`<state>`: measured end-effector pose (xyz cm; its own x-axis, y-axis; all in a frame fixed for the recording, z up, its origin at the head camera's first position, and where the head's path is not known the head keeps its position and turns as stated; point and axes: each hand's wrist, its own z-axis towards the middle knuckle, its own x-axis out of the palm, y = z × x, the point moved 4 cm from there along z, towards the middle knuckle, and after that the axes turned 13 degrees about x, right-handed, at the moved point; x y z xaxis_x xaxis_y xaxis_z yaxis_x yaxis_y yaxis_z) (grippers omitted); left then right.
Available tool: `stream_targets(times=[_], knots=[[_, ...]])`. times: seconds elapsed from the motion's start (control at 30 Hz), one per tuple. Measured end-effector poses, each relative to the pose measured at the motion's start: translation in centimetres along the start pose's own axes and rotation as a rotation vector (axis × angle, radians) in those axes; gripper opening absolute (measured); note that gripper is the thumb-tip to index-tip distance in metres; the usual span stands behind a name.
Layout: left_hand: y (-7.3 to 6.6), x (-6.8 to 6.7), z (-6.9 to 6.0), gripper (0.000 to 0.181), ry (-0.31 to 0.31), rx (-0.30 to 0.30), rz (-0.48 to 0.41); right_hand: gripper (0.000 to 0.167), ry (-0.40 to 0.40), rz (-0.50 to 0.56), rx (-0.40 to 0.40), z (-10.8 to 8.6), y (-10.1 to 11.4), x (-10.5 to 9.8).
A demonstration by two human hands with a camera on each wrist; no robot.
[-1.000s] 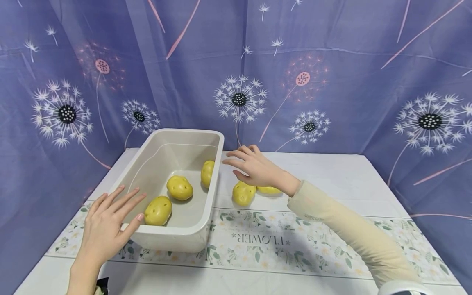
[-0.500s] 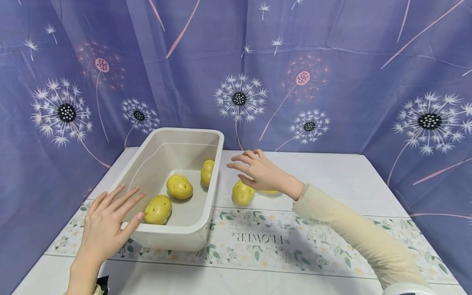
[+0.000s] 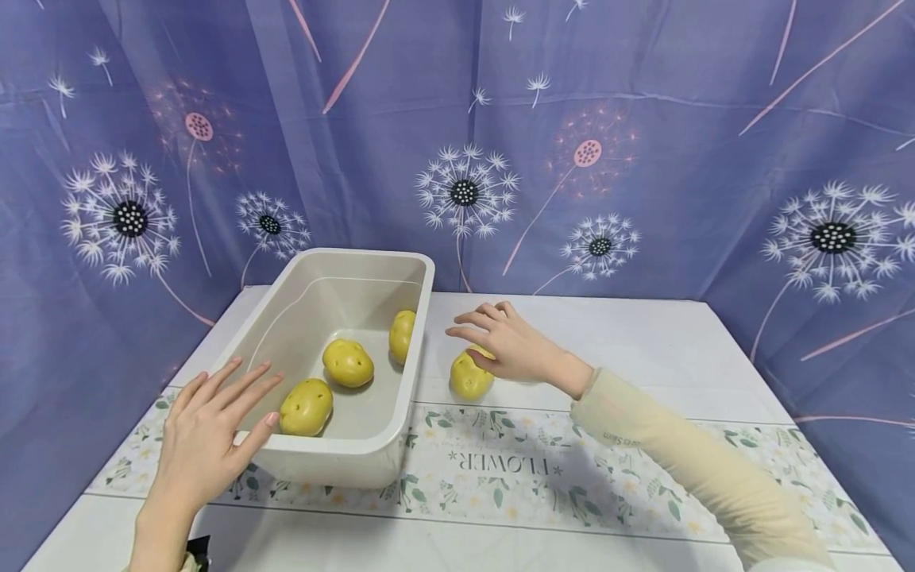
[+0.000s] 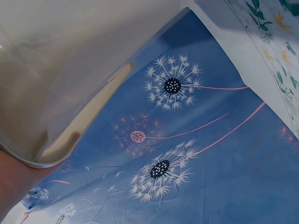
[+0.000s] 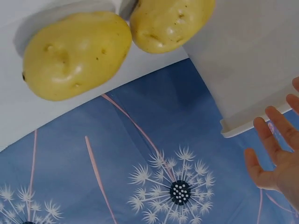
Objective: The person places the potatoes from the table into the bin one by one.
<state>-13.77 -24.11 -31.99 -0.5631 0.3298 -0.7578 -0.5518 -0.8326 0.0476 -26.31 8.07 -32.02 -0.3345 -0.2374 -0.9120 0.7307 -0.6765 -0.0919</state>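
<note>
While the right hand (image 3: 506, 338) is hovering, fingers parted, partly screening a yellow potato (image 3: 468, 380) right of the bin (image 3: 343, 445), a second potato (image 5: 77, 56) is lying beside that one, its long axis apparently pointing binward, parallel to the table's (image 3: 622, 338) back edge; the left hand (image 3: 207, 425) is spreading over the bin's near-left corner.

Right grip (image 3: 506, 343) lower, farther from the bin (image 3: 412, 381), outer table potato (image 5: 77, 56) now almost hidden (head view)

tub (image 3: 332, 467) on table (image 3: 636, 349) | three potatoes (image 3: 348, 364) inside | two potatoes (image 5: 77, 56) right of it | curtain (image 3: 364, 159) behind
</note>
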Motion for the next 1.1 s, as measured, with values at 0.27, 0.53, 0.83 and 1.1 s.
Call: stream_targets(times=[0.27, 0.53, 0.83, 1.1], knots=[[-0.1, 0.0, 0.0, 0.040, 0.007, -0.001, 0.000, 0.040, 0.007, 0.021, 0.007, -0.5, -0.2, 1.0], [-0.1, 0.0, 0.0, 0.041, 0.005, 0.000, -0.001, 0.039, 0.004, 0.031, 0.014, -0.9, -0.2, 1.6], [-0.1, 0.0, 0.0, 0.041, 0.010, -0.005, -0.005, 0.040, 0.009, 0.033, 0.039, -1.2, -0.5, 2.4], [-0.1, -0.1, 0.1, 0.040, 0.006, 0.000, -0.004, 0.043, 0.023, 0.022, 0.047, -1.6, -0.8, 3.5]])
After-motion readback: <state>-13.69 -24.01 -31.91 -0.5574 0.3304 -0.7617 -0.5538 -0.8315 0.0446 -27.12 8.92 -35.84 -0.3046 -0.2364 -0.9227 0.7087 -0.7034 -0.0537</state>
